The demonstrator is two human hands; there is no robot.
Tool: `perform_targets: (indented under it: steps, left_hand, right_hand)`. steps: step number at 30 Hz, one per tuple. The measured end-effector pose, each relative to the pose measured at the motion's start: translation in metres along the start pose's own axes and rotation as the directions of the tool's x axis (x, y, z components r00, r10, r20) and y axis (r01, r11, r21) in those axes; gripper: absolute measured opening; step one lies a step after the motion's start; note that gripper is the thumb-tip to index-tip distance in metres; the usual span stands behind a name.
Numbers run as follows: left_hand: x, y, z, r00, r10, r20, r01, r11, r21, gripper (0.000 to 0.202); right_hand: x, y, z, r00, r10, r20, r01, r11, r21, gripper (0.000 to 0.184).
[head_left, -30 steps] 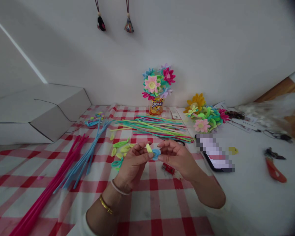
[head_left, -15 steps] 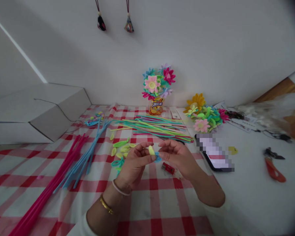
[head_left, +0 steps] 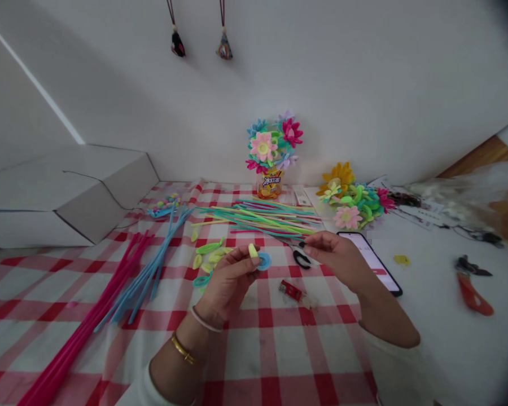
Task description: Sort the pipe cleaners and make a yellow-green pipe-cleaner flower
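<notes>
Between the thumb and fingers of my left hand (head_left: 232, 279) is a coiled light-blue pipe-cleaner ring (head_left: 264, 261), with a pale yellow pipe-cleaner petal (head_left: 253, 251) standing up beside it. My right hand (head_left: 336, 254) pinches one black handle of a pair of scissors (head_left: 301, 259), whose blades point toward the pile of pipe cleaners. Left of my left hand lie several yellow-green petals (head_left: 207, 268) and a teal looped piece (head_left: 201, 281). A red lighter (head_left: 291, 290) rests on the checked cloth between my forearms.
Mixed pipe cleaners (head_left: 262, 217) lie at the back, with pink (head_left: 105, 304) and blue (head_left: 152, 276) bundles at left. A flower-filled cup (head_left: 270, 185) stands by the wall. On the right are a phone (head_left: 375, 259), more flowers (head_left: 355, 206) and orange-handled pliers (head_left: 472, 290).
My right hand has left the blue ring and moved right to the scissors, taking hold of a handle. My left hand keeps the ring and petal, shifted slightly left.
</notes>
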State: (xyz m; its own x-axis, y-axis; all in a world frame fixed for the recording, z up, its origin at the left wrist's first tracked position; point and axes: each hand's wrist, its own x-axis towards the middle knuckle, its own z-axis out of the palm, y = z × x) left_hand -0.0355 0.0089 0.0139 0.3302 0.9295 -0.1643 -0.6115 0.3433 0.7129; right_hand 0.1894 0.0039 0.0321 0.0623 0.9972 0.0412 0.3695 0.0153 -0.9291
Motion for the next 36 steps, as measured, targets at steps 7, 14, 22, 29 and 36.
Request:
perform_targets:
  steps: [7, 14, 22, 29, 36]
  left_hand:
    - [0.002, 0.002, -0.001, 0.999, -0.032, -0.007, 0.032, 0.999, -0.003, 0.018]
    - [-0.001, 0.003, 0.001, 0.999, -0.028, -0.021, 0.029, 0.999, 0.032, 0.017]
    - [0.000, 0.001, 0.002, 0.998, -0.037, -0.049, 0.040, 0.998, 0.046, 0.025]
    - [0.000, -0.001, 0.001, 0.998, -0.046, -0.038, 0.048, 0.997, 0.056, 0.030]
    - [0.000, -0.003, 0.000, 0.998, -0.068, -0.004, 0.068, 0.995, 0.070, 0.017]
  right_hand:
    - [0.002, 0.011, -0.008, 0.991, 0.107, 0.076, -0.049, 0.840, -0.540, 0.010]
    - [0.005, 0.012, -0.012, 0.986, 0.161, -0.039, -0.134, 0.637, -0.759, 0.008]
    - [0.011, 0.028, -0.004, 0.989, 0.147, 0.026, -0.085, 0.698, -0.711, 0.008]
    - [0.009, 0.028, -0.011, 0.995, 0.098, 0.024, -0.058, 0.748, -0.661, 0.016]
    - [0.006, 0.016, -0.010, 0.999, 0.049, 0.013, -0.040, 0.915, -0.403, 0.011]
